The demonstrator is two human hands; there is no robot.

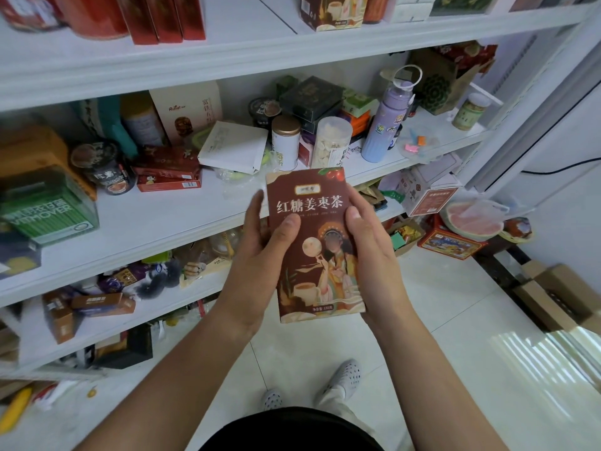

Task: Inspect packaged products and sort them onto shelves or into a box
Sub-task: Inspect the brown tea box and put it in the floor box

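Head view: brown illustrated tea box [312, 242]

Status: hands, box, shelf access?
Both on tea box: left hand, right hand grip its sides. Front faces camera, not yet placed. Ahead, middle shelf cluttered, bare patch at front.

The tea box [312, 242] you hold is reddish brown with cream lettering, red jujubes at its top corner and a figure in yellow robes. Up and right of your grip, the water bottle [385, 125] is lilac, dotted with stickers. Far left, the green box [48, 213] carries white lettering. Below your grip, your clogs [346, 377] are pale grey with holes. The shelf [146, 219] is white.
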